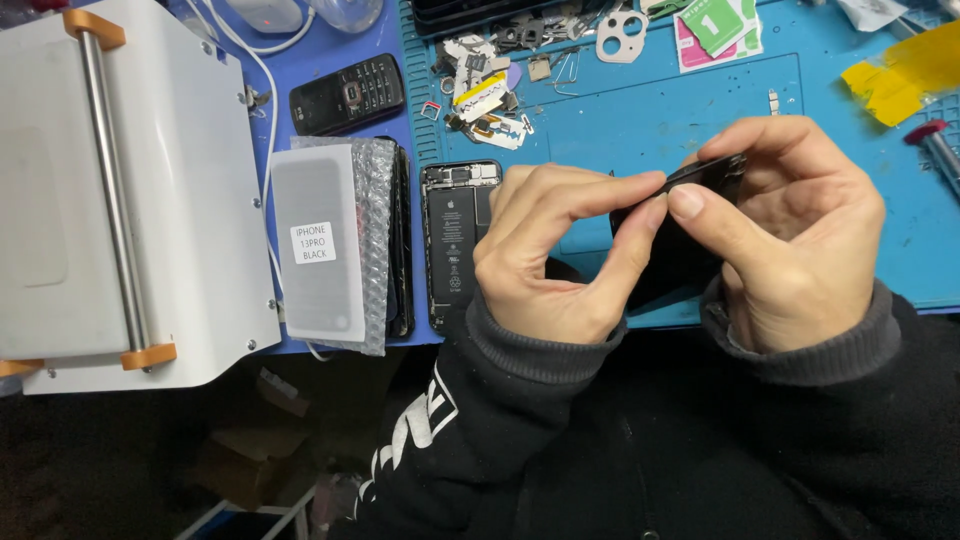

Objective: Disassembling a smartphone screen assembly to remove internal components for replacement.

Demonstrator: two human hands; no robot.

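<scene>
Black and glossy, a flat rectangular phone screen panel (668, 250) is pinched along its upper edge between both hands above the blue silicone work mat (850, 200). The left hand (545, 265) clamps it with thumb and forefinger; the right hand (800, 230) grips the top corner. Just left lies an opened phone body with its black battery exposed (455, 240), then a bubble-wrapped white box (330, 255) and a white metal machine with orange-capped roller (110, 190).

mat (860, 200): blue | held panel (680, 250): black | sleeves (560, 350): black, grey cuffs | tape (900, 75), mat's far right corner: yellow | machine (120, 190): white, orange ends | keypad phone (348, 94): black
</scene>
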